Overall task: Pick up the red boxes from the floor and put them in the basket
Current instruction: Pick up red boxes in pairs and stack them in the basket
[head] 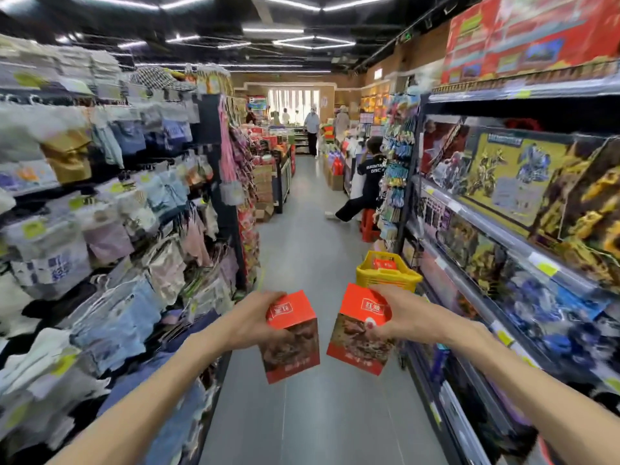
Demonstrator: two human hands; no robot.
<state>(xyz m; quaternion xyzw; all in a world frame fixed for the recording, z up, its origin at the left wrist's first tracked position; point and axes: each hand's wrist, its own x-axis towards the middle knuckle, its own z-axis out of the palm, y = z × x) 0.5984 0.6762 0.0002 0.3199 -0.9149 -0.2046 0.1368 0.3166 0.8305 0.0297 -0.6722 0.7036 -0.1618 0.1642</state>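
I carry two red boxes at chest height over the grey aisle floor. My left hand (pixel 256 318) grips one red box (pixel 291 344) from its left side. My right hand (pixel 404 317) grips the other red box (pixel 359 333) from its right, thumb on the front face. A yellow basket (pixel 385 275) stands on the floor ahead, just beyond my right hand and close to the right shelf. Another red box (pixel 384 263) lies inside it.
Hanging packaged clothes (pixel 110 213) line the left rack. Toy boxes (pixel 513 182) fill the right shelf. A person (pixel 365 179) sits on a red stool (pixel 369 226) farther down on the right. More people stand at the far end.
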